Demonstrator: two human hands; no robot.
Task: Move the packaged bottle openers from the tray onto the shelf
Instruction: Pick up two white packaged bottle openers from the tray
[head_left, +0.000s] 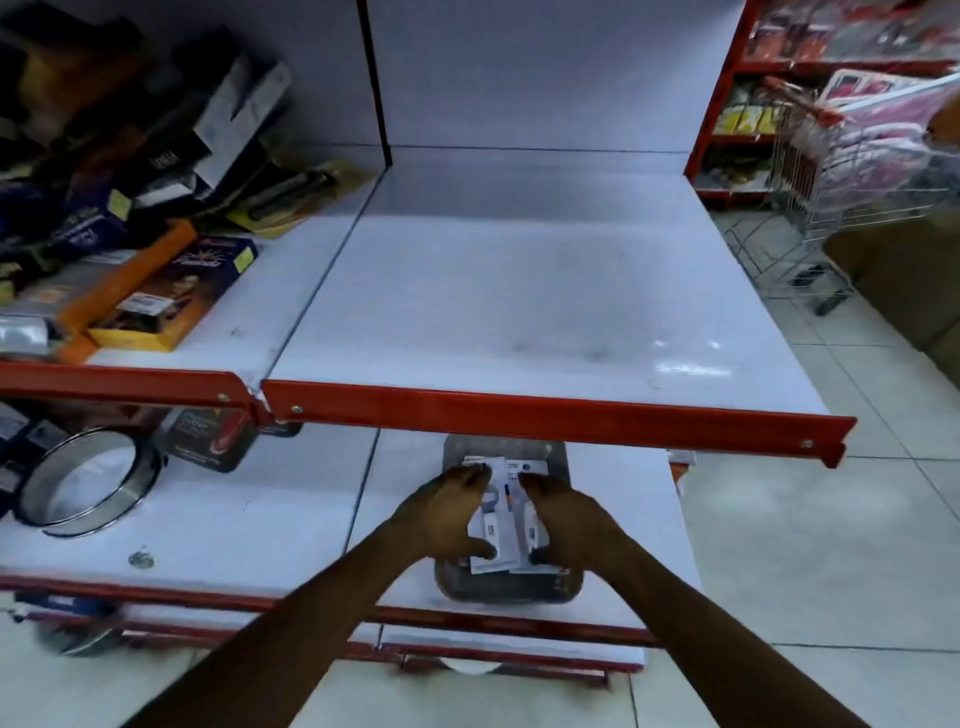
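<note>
A grey tray (498, 590) lies on the lower white shelf, partly under the upper shelf's red lip. In it sits a stack of white packaged bottle openers (506, 512). My left hand (441, 514) grips the stack's left side, thumb at its lower edge. My right hand (563, 517) grips the right side the same way. Both hands cover much of the packages. The wide upper shelf (519, 291), white with a red front rail, stands above and behind the tray with nothing on its right section.
Boxes of goods (156, 296) pile up on the upper shelf's left section. A round metal sieve (85, 480) and a dark package (208, 436) lie on the lower shelf at left. A wire shopping cart (831, 208) stands on the tiled floor at right.
</note>
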